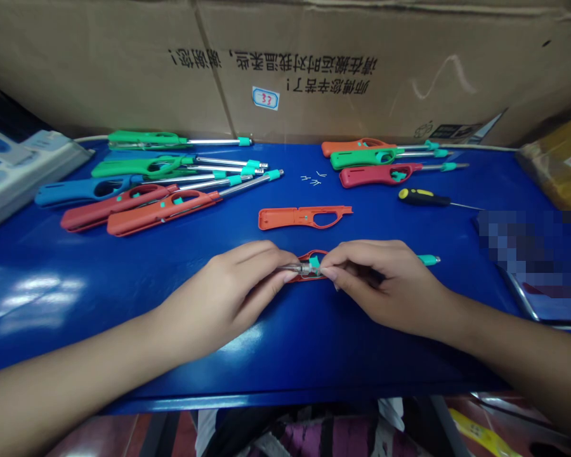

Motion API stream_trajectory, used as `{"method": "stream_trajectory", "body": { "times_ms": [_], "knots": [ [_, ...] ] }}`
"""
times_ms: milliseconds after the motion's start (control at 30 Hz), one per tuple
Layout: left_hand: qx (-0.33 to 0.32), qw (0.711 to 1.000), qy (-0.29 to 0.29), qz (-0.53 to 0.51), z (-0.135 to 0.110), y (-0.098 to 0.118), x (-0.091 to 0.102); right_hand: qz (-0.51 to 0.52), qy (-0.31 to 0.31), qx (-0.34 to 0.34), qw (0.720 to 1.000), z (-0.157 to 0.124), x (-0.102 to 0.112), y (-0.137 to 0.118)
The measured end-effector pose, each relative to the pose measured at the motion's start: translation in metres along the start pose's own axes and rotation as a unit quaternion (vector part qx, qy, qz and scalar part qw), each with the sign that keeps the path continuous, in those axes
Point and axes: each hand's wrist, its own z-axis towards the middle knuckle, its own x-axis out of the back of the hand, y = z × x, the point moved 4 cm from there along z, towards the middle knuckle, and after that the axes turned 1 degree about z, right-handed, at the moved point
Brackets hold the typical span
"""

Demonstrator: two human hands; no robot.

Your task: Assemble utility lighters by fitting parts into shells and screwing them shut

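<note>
While your left hand (pixel 240 279) pinches the clear inner part (pixel 306 269) of an open lighter (pixel 309 277) just below the frame's centre, your right hand (pixel 390 285) pinches its teal trigger (pixel 315 261); above lies an orange shell half (pixel 283 218), with lighters (pixel 133 167) at upper left on the tabletop (pixel 314 355).

lighter (pixel 314 263) in front, screwdriver (pixel 426 198) right, carton (pixel 304 114) behind

Purple-and-black patterned clothing (pixel 309 438), bare forearms (pixel 118 355)

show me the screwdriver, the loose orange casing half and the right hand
Screwdriver (pixel 434 198): head view, handle
Loose orange casing half (pixel 292 218): head view, grip section
Right hand (pixel 396 285): head view, back of it
</note>
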Motion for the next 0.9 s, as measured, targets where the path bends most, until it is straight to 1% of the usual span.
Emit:
{"method": "stream_trajectory", "body": {
  "times_ms": [233, 900],
  "knots": [
    [-0.012, 1.000, 0.003, 0.008, 0.0016, 0.0003, -0.0013, -0.003, -0.004, 0.004, 1.000, -0.0001, 0.0005, -0.0017],
    [-0.016, 1.000, 0.010, 0.007, -0.0001, 0.0019, -0.0017, -0.002, -0.006, 0.006, 1.000, 0.0013, -0.0007, -0.0015]
  ]
}}
